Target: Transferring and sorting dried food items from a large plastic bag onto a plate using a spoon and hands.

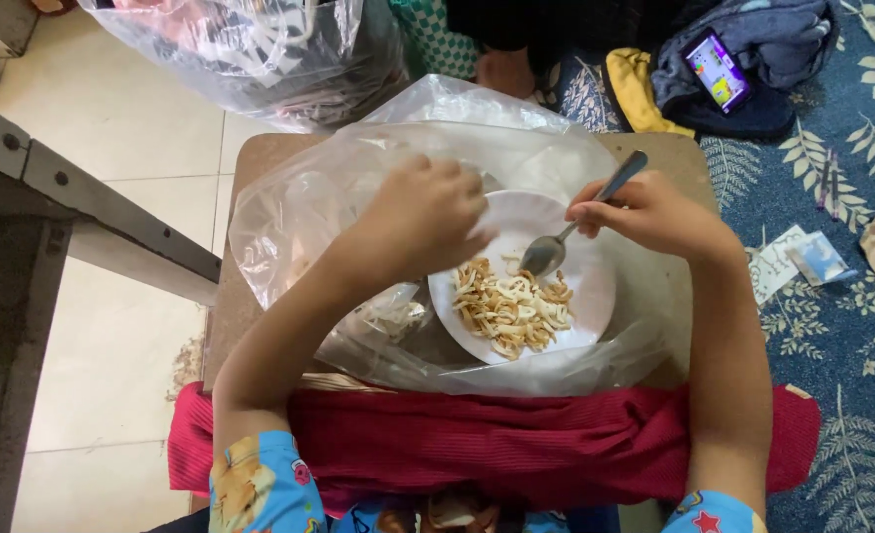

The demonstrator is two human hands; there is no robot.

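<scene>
My right hand [645, 212] grips a spoon [575, 222] over noodles [511, 306]; left hand [422, 217] curled, hold unclear — clear plastic bag [299, 207] at nine o'clock, wooden table [260, 158] beneath.

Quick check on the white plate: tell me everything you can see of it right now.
The white plate is round, smooth and glossy, likely ceramic or plastic. It lies flat on a clear plastic bag spread over a small brown table. A heap of pale noodle-like strips covers its near half. The right hand holds a metal spoon with its bowl over the plate; the left hand covers its far-left rim.
</scene>
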